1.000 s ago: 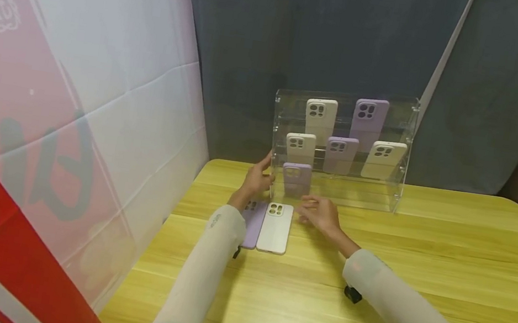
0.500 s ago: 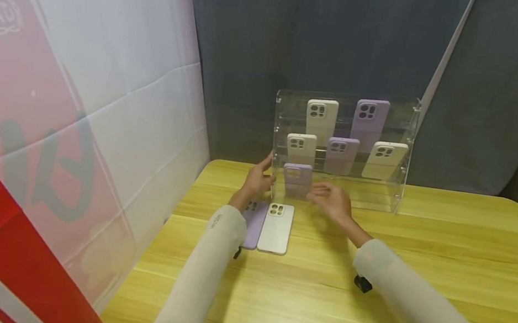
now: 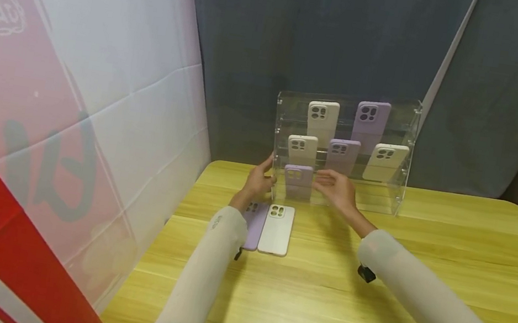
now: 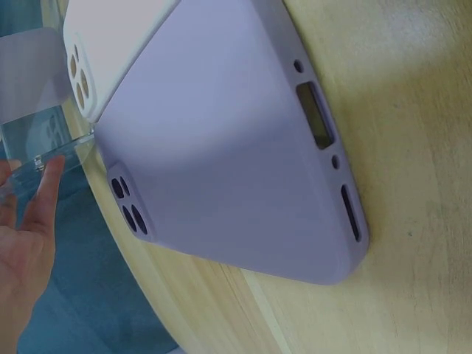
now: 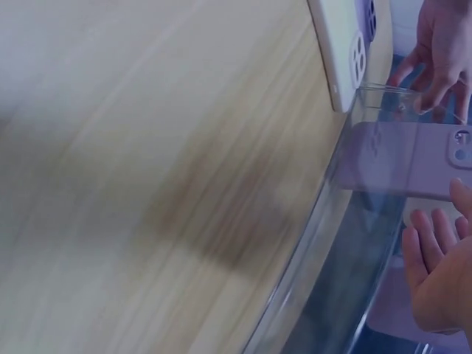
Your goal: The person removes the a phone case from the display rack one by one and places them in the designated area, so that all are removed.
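Observation:
A clear acrylic display stand (image 3: 354, 195) holds several white and purple phone cases in tiers. My left hand (image 3: 258, 181) grips the stand's left side panel, fingers and thumb on either side of it in the left wrist view. In the lowest tier at the left leans a purple phone case (image 3: 298, 182). Just right of that case is my right hand (image 3: 337, 190), its fingers loosely bent and holding nothing; in the right wrist view the thumb is at the case's edge, contact unclear. On the table lie a white phone case (image 3: 276, 231) and a purple phone case (image 4: 221, 140), side by side.
The upper tiers carry a white case (image 3: 322, 121), a purple case (image 3: 370, 125) and several others. The stand is on a wooden table (image 3: 296, 312) before a dark curtain (image 3: 318, 31). A printed fabric sheet (image 3: 150, 50) hangs at the left.
My right hand has moved up and slightly right, from beside the white case on the table to the right of the lowest purple case. My left hand stays on the stand.

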Action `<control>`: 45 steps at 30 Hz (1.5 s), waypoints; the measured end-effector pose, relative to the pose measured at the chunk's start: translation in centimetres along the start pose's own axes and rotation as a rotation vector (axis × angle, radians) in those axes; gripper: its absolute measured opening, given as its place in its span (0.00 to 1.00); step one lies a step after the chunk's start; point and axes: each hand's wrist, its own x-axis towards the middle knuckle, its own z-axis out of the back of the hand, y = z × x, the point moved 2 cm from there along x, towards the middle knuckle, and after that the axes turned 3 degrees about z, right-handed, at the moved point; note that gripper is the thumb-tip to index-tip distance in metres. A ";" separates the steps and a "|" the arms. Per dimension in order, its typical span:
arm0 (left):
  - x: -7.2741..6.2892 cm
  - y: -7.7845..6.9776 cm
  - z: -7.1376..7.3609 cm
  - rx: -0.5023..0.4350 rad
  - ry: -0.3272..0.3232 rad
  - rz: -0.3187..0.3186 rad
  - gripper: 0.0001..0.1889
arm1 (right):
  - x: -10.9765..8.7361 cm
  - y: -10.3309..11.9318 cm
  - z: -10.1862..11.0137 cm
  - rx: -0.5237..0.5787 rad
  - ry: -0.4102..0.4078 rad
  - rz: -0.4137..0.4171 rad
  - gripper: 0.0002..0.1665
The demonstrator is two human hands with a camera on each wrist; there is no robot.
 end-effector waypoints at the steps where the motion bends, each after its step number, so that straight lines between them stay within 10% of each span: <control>1: 0.0 0.0 0.0 -0.001 0.001 0.001 0.47 | 0.1 0.1 -0.1 0.015 -0.001 -0.003 0.21; 45: -0.1 0.2 0.1 0.002 0.007 -0.004 0.46 | 1.9 4.2 2.4 0.013 -0.092 0.100 0.18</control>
